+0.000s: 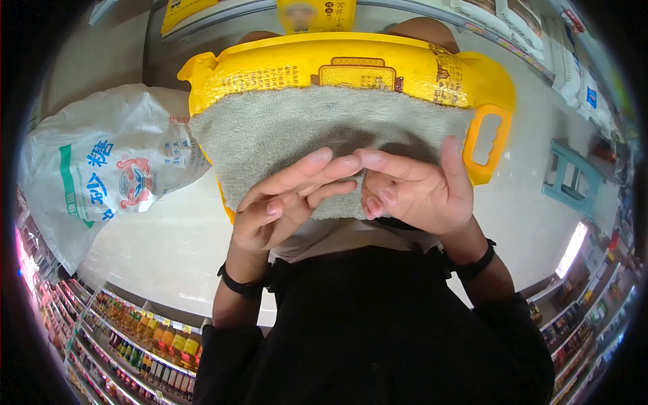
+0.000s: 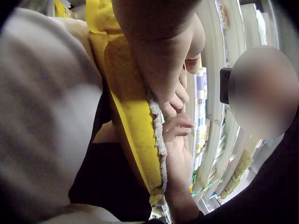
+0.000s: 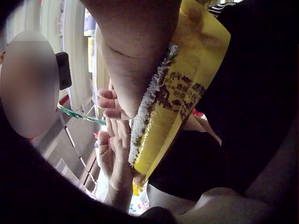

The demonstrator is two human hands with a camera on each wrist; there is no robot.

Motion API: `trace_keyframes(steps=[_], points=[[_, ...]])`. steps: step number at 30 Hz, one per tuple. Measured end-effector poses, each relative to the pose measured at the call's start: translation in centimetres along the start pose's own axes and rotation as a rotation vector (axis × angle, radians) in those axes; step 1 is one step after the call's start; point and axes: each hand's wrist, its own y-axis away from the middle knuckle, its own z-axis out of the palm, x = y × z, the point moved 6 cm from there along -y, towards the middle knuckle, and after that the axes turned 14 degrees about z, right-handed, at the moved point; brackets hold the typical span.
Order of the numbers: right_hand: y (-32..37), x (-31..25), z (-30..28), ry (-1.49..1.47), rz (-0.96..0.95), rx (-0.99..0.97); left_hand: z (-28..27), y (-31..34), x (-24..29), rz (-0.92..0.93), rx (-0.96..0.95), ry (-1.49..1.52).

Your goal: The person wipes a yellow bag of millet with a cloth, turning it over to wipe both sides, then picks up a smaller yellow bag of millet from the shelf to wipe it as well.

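In the head view a grey cloth [image 1: 283, 128] lies spread over a large yellow bag [image 1: 270, 71] across the person's lap. My left hand [image 1: 290, 202] is above the cloth's near part, fingers loosely bent, holding nothing. Facing it, my right hand [image 1: 428, 192] has its index finger stretched toward the left fingertips, its thumb raised and the other fingers loosely curled around nothing. The index fingertips appear to meet. The left wrist view shows my left hand [image 2: 163, 65] beside the cloth's edge [image 2: 159, 135]; the right wrist view shows my right hand [image 3: 126, 74] near the bag [image 3: 168, 112].
A white printed sack [image 1: 88, 172] stands on the floor at the left. A yellow handle [image 1: 503, 138] is at the bag's right side, and a teal stool [image 1: 574, 179] stands farther right. Shelves with bottles [image 1: 158, 337] are at the lower left; packaged goods line the top edge.
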Motion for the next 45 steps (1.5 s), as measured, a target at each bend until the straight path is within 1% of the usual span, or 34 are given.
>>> trace_keyframes(steps=[1, 8, 11, 13, 14, 16, 20, 22, 23, 25, 28, 29, 32, 35, 37, 39, 40, 43, 45], points=[[0.0, 0.1, -0.1, 0.018, 0.014, 0.04, -0.1, 0.0, 0.0, 0.012, 0.052, 0.015], [-0.1, 0.1, 0.0, 0.026, 0.016, 0.047, -0.1, 0.1, 0.1, 0.003, 0.041, 0.002], [-0.2, 0.0, 0.0, 0.086, 0.003, 0.007, -0.2, 0.2, -0.1, 0.006, 0.036, -0.011], [-0.1, -0.2, -0.2, -0.056, -0.085, -0.05, -0.3, -0.2, -0.2, 0.063, 0.068, 0.063], [-0.2, -0.1, -0.4, -0.051, -0.082, -0.042, -0.1, -0.3, -0.1, 0.068, 0.067, 0.071], [-0.3, -0.3, -0.3, -0.01, -0.122, -0.116, -0.3, -0.2, 0.1, -0.009, 0.099, -0.024], [-0.3, -0.4, 0.0, -0.015, -0.113, -0.1, -0.1, -0.3, 0.0, -0.017, 0.076, 0.008], [-0.4, -0.5, 0.1, -0.034, -0.105, -0.091, 0.1, -0.4, 0.0, 0.013, 0.243, -0.019], [-0.3, -0.5, 0.0, -0.036, -0.104, -0.091, -0.2, -0.3, -0.1, 0.013, 0.245, -0.019], [-0.2, -0.4, -0.2, -0.003, -0.088, -0.079, -0.4, -0.5, -0.1, 0.046, 0.114, 0.08], [-0.2, -0.4, -0.2, 0.059, -0.07, -0.075, -0.2, -0.8, 0.1, 0.048, 0.098, 0.026], [-0.2, -0.3, -0.3, 0.039, -0.079, -0.091, -0.1, -0.6, 0.1, 0.031, 0.107, 0.006], [-0.1, -0.3, -0.5, 0.175, -0.044, -0.048, -0.1, -0.8, 0.1, 0.081, 0.099, 0.066], [-0.1, -0.3, -0.6, 0.192, -0.06, -0.058, -0.1, -0.6, 0.1, 0.063, 0.127, 0.067], [-0.1, -0.3, -0.6, 0.185, -0.053, -0.048, 0.0, -0.8, 0.3, 0.064, 0.11, 0.064], [-0.1, -0.3, -0.6, 0.184, -0.046, -0.027, -0.1, -1.0, 0.2, 0.026, 0.142, -0.047], [-0.1, -0.3, -0.6, 0.173, -0.049, -0.021, -0.1, -1.0, 0.1, 0.026, 0.14, -0.045], [-0.1, -0.3, -0.6, 0.151, -0.061, -0.018, -0.2, -0.9, 0.1, 0.03, 0.147, -0.033], [-0.1, -0.3, -0.8, 0.146, -0.066, -0.025, -0.2, -0.7, 0.1, 0.079, 0.135, 0.066]])
